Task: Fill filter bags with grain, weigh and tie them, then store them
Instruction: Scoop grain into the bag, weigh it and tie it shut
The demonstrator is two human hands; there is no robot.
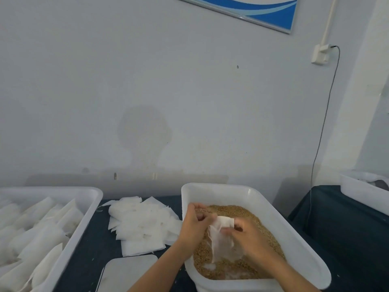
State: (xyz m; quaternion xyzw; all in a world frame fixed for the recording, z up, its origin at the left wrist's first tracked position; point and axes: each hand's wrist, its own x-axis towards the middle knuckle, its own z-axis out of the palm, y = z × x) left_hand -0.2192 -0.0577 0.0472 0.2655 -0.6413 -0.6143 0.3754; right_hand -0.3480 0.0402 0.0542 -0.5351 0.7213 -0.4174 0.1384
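**Bag opening over the grain tub**

Tray of filled white filter bags [42, 226], a long white plastic tray at far left, holds the finished work, lying on its dark blue table covering [88, 256]. Beside it lies a loose pile of flat empty white filter bags [141, 224], and nearer you a grey flat scale platform [128, 272]. Your left hand [195, 226] pinches the left side of the mouth of one thin white filter bag [221, 241]; your right hand [250, 237] grips the right side, fingers curled. The bag hangs between both hands, mouth up, long axis roughly vertical, its lower end just above or touching the brown grain [237, 268] in the white rectangular plastic tub [294, 234]. Grain lies directly below and beyond the bag, so scooping likely means dipping the mouth downward; both hands are equally near.
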